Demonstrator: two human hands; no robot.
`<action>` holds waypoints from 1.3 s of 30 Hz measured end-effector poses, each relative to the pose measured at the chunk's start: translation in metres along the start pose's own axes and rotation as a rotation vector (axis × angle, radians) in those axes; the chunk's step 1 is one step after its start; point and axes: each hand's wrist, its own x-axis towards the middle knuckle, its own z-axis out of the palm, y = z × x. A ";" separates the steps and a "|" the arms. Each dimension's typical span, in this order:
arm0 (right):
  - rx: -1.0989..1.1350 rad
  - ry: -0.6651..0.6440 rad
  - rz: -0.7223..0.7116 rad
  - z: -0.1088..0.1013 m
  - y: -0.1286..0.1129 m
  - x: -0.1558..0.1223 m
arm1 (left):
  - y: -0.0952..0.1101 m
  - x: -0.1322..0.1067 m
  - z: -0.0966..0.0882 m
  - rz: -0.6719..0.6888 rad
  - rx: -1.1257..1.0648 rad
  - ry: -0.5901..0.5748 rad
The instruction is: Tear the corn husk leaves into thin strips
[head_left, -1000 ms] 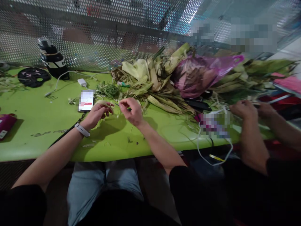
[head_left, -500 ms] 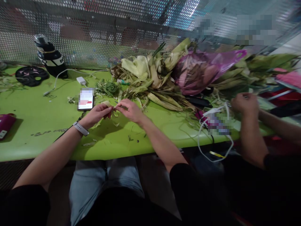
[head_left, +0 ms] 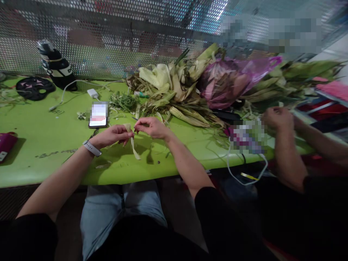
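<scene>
My left hand (head_left: 115, 135) is closed, pinching a pale strip of corn husk (head_left: 135, 149) between thumb and fingers. The strip stands up a little above the fingers and its long end hangs over the green table (head_left: 108, 168). Just to the right, my right hand (head_left: 152, 127) has thumb and fingertips pinched together beside the strip; what they hold is too small to make out. A tangled bundle of thin green strips (head_left: 123, 101) lies beyond my hands, near a lit phone (head_left: 98, 115).
A heap of dry corn husks (head_left: 179, 85) and a purple plastic bag (head_left: 220, 85) fill the back. A bottle (head_left: 58, 67), black mask (head_left: 34, 88) and charger (head_left: 92, 93) lie left. A co-worker's hand (head_left: 278, 117) is at right, near a white cable (head_left: 231, 170).
My hands have moved slightly apart. The husk strip now hangs down in view from my left hand, where earlier it was mostly hidden between the fingers.
</scene>
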 end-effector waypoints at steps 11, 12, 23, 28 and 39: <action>0.251 0.113 0.110 0.039 0.002 0.011 | -0.004 0.004 0.012 0.049 0.182 -0.070; 0.272 0.167 0.083 0.040 0.002 0.012 | -0.004 0.005 0.013 0.037 0.191 -0.059; 0.765 0.534 0.088 0.036 0.009 0.016 | -0.010 0.007 0.003 0.184 0.219 0.748; 0.819 0.537 0.037 0.042 0.006 0.017 | -0.012 0.009 0.023 0.065 0.026 0.410; 0.573 0.466 0.022 0.038 0.007 0.012 | -0.016 0.013 0.017 0.034 -0.483 0.436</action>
